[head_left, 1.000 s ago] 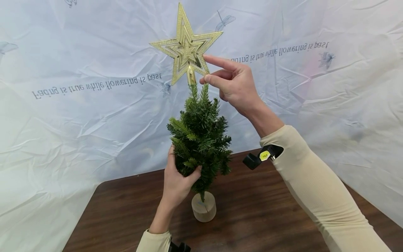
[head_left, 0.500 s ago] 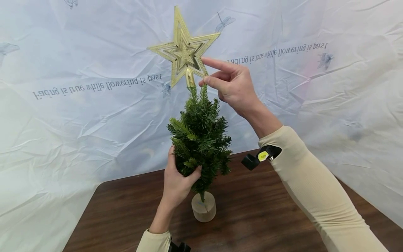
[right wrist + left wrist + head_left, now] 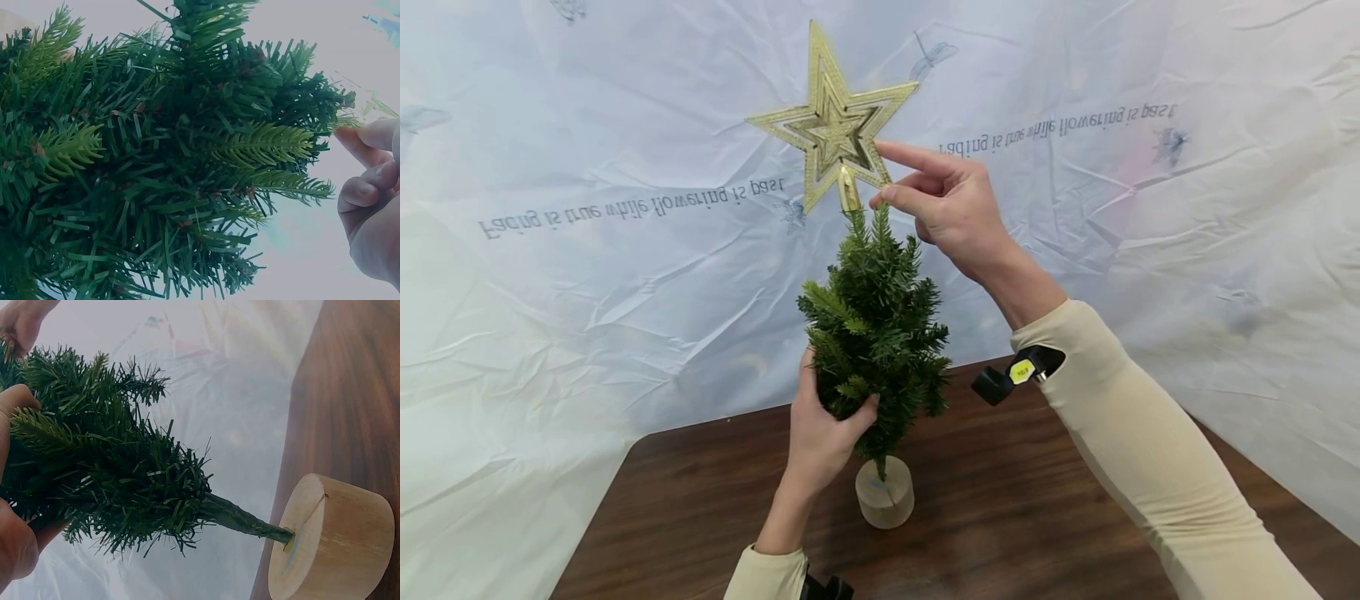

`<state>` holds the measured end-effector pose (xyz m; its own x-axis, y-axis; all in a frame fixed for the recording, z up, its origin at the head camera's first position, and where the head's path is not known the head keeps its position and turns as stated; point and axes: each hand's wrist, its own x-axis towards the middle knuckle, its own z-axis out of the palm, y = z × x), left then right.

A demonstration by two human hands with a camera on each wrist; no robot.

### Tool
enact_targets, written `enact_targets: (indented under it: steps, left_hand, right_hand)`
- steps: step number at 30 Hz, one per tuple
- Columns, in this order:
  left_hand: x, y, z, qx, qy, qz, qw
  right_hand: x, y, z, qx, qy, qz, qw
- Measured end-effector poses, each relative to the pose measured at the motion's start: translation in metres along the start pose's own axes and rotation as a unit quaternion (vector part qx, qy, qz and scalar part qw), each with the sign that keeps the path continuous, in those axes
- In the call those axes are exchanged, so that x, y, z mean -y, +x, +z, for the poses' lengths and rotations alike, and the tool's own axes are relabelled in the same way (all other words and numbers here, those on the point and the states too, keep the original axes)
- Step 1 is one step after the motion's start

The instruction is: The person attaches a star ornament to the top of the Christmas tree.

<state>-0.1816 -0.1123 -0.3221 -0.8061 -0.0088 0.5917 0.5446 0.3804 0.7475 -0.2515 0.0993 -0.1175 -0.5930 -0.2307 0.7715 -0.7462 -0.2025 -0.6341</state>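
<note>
A small artificial Christmas tree point(image 3: 880, 292) stands upright on a round wooden base point(image 3: 885, 498). At its tip sits a gold star tree topper point(image 3: 835, 133), leaning slightly left, its socket point(image 3: 848, 190) meeting the top sprigs. My right hand point(image 3: 958, 208) pinches the star's lower right point between thumb and fingers, while the index finger touches its right side. Lower down, my left hand point(image 3: 823, 433) grips the tree's branches from the left, thumb in front; its other fingers are partly hidden by needles. The left wrist view shows the green trunk point(image 3: 244, 519) entering the base.
The tree rests on a dark brown wooden table point(image 3: 700, 500). Behind the table hangs a wrinkled pale cloth point(image 3: 625, 292) printed with lettering and dragonflies. A black wrist camera point(image 3: 1000, 379) juts from the right sleeve point(image 3: 1120, 417).
My right hand and the star have shifted slightly left and down, and the star leans a little more to the left. The left hand keeps its hold in the same place.
</note>
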Motion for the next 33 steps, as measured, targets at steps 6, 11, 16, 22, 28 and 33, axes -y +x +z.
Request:
enact_targets:
  steps: [6,11,16,22,28,33]
  left_hand:
    - [-0.0008,-0.0002,0.0005,0.0,-0.003,0.005,1.0]
    - [-0.0006,-0.0006,0.0004,0.002,0.001,-0.004,1.0]
    - [-0.0008,-0.0008,-0.0004,0.002,0.003,-0.01,0.9999]
    - [-0.0005,-0.0008,-0.001,0.002,0.006,-0.014,0.9999]
    - [0.0004,-0.0006,-0.0009,0.004,0.006,-0.015,0.9999]
    - [0.0009,0.0,-0.0012,0.009,0.009,-0.022,0.9997]
  right_hand:
    - [-0.0005,0.0005,0.0021,-0.006,-0.001,0.007,1.0]
    - [-0.0003,0.0008,0.0024,-0.007,-0.008,0.009,0.9999]
    - [0.0012,0.0009,0.0021,-0.003,-0.013,0.013,0.9998]
    - [0.0019,0.0007,0.0009,0.004,-0.014,0.018,0.9997]
    - [0.0038,0.0008,-0.0003,0.008,-0.01,0.022,0.9997]
    - [0.0046,0.0004,-0.0011,0.007,-0.011,0.019,0.9997]
